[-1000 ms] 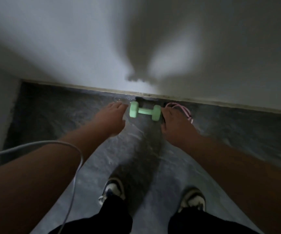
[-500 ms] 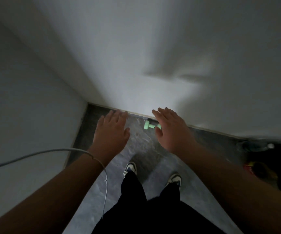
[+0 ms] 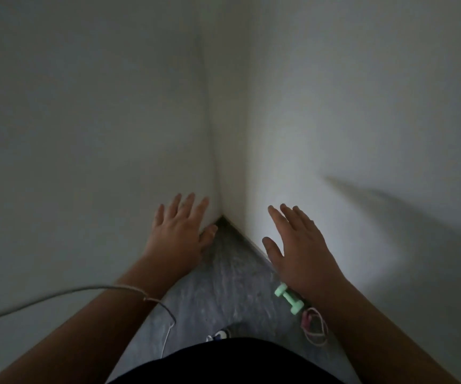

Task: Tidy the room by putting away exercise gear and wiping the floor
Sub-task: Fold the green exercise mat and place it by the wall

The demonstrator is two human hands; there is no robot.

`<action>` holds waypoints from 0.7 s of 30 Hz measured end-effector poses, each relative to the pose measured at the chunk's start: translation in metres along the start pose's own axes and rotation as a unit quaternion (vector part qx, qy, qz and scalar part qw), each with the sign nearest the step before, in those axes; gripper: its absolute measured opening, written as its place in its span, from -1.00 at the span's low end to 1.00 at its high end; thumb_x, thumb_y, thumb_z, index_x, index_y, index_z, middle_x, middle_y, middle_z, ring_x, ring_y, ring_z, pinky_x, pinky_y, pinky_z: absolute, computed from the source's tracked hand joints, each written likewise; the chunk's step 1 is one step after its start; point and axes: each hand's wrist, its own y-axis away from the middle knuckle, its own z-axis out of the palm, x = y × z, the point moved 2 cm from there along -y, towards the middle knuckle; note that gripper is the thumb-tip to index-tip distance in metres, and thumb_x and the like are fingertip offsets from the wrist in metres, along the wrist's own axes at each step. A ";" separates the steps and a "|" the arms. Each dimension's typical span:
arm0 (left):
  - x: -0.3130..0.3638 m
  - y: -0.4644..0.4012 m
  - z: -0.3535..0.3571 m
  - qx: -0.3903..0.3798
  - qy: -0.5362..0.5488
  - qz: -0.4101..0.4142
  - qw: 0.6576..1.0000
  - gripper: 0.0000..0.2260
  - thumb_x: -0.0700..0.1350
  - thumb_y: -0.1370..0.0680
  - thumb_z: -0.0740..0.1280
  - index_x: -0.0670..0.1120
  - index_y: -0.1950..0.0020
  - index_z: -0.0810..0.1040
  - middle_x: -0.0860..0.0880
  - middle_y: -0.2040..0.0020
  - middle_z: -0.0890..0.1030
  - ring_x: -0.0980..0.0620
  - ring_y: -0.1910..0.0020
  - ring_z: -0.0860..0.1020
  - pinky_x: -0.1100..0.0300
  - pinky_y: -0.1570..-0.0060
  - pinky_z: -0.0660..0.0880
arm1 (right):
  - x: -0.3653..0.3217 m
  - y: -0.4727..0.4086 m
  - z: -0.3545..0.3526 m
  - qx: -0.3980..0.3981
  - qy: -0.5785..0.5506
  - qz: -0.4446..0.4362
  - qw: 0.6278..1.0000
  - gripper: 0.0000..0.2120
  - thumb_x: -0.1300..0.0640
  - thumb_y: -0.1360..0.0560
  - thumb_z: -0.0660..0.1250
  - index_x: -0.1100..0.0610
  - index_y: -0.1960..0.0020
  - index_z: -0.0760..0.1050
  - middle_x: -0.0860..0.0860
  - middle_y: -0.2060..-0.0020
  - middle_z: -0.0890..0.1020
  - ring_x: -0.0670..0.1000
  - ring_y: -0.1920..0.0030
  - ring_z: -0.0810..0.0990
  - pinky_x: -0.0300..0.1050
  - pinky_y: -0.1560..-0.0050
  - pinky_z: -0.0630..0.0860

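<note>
Green dumbbell [image 3: 290, 298] lies by the wall beside pink bands [image 3: 314, 325]; my left hand [image 3: 178, 231] and right hand [image 3: 300, 252], fingers spread and empty, should leave them tucked there.

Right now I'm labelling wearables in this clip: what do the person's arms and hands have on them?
Both forearms are bare, no sleeves or gloves. The left hand and right hand show no rings. A thin pale cord crosses the left forearm near the wrist.
</note>
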 end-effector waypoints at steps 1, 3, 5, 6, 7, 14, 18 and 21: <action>-0.006 0.024 -0.003 0.012 0.005 -0.036 0.999 -0.41 0.30 -0.59 -0.04 0.12 -0.59 0.05 -0.02 -0.61 0.12 -0.09 -0.59 0.00 -0.15 -0.52 -0.01 | -0.006 0.003 -0.001 -0.009 0.003 -0.034 0.999 -0.41 -0.20 -0.62 0.03 -0.05 -0.59 0.07 0.01 -0.58 0.15 0.07 -0.59 0.02 0.12 -0.54 0.12; -0.015 0.076 -0.011 0.028 0.024 -0.117 0.992 -0.40 0.31 -0.58 -0.08 0.14 -0.59 0.02 -0.01 -0.61 0.09 -0.09 -0.59 -0.03 -0.14 -0.53 -0.03 | -0.020 0.011 0.000 -0.036 0.009 -0.097 0.995 -0.40 -0.21 -0.61 0.02 -0.03 -0.59 0.09 0.03 -0.57 0.19 0.09 -0.58 0.06 0.11 -0.53 0.14; -0.021 0.134 -0.019 0.019 0.044 -0.188 0.981 -0.38 0.34 -0.57 -0.14 0.14 -0.59 0.01 -0.01 -0.62 0.08 -0.09 -0.60 -0.03 -0.14 -0.53 -0.03 | -0.042 0.025 0.004 -0.069 0.019 -0.148 0.986 -0.37 -0.23 -0.58 -0.02 0.01 -0.59 0.12 0.06 -0.55 0.23 0.11 -0.56 0.11 0.10 -0.52 0.16; -0.024 0.164 -0.023 0.018 0.051 -0.218 0.974 -0.35 0.37 -0.54 -0.17 0.15 -0.59 0.00 -0.01 -0.62 0.07 -0.09 -0.60 -0.03 -0.14 -0.53 -0.02 | -0.057 0.035 0.007 -0.084 0.015 -0.172 0.981 -0.35 -0.24 -0.57 -0.04 0.03 -0.58 0.14 0.07 -0.54 0.25 0.12 -0.55 0.14 0.09 -0.51 0.17; -0.027 0.194 -0.027 0.019 0.054 -0.249 0.967 -0.32 0.39 -0.52 -0.20 0.15 -0.59 -0.01 -0.01 -0.62 0.06 -0.09 -0.60 -0.04 -0.13 -0.54 -0.02 | -0.074 0.045 0.011 -0.095 0.006 -0.200 0.975 -0.34 -0.24 -0.56 -0.06 0.05 -0.58 0.17 0.08 -0.53 0.28 0.12 -0.54 0.17 0.08 -0.51 0.17; -0.029 0.400 -0.039 0.060 0.051 -0.467 0.881 -0.37 0.35 -0.55 -0.14 0.15 -0.58 0.04 0.00 -0.61 0.10 -0.06 -0.60 0.00 -0.10 -0.54 0.00 | -0.199 0.136 0.058 -0.163 -0.013 -0.419 0.893 -0.38 -0.16 -0.50 0.12 0.13 -0.47 0.38 0.14 -0.39 0.48 0.18 -0.39 0.43 0.13 -0.40 0.37; -0.017 0.532 -0.030 0.085 0.066 -0.593 0.798 -0.35 0.35 -0.52 -0.15 0.15 -0.58 0.05 -0.01 -0.61 0.11 -0.09 -0.59 0.02 -0.10 -0.53 0.06 | -0.272 0.223 0.082 -0.207 -0.002 -0.525 0.825 -0.34 -0.20 -0.53 0.02 0.07 -0.56 0.22 0.09 -0.52 0.31 0.15 -0.51 0.26 0.11 -0.50 0.21; -0.001 0.643 -0.023 0.106 0.063 -0.668 0.734 -0.32 0.33 -0.50 -0.10 0.06 -0.55 0.22 -0.09 -0.55 0.28 -0.18 -0.52 0.22 -0.16 -0.45 0.22 | -0.321 0.303 0.099 -0.253 0.013 -0.587 0.769 -0.35 -0.23 -0.56 -0.06 -0.05 -0.60 -0.01 -0.01 -0.59 0.09 0.06 -0.58 0.00 0.05 -0.57 -0.01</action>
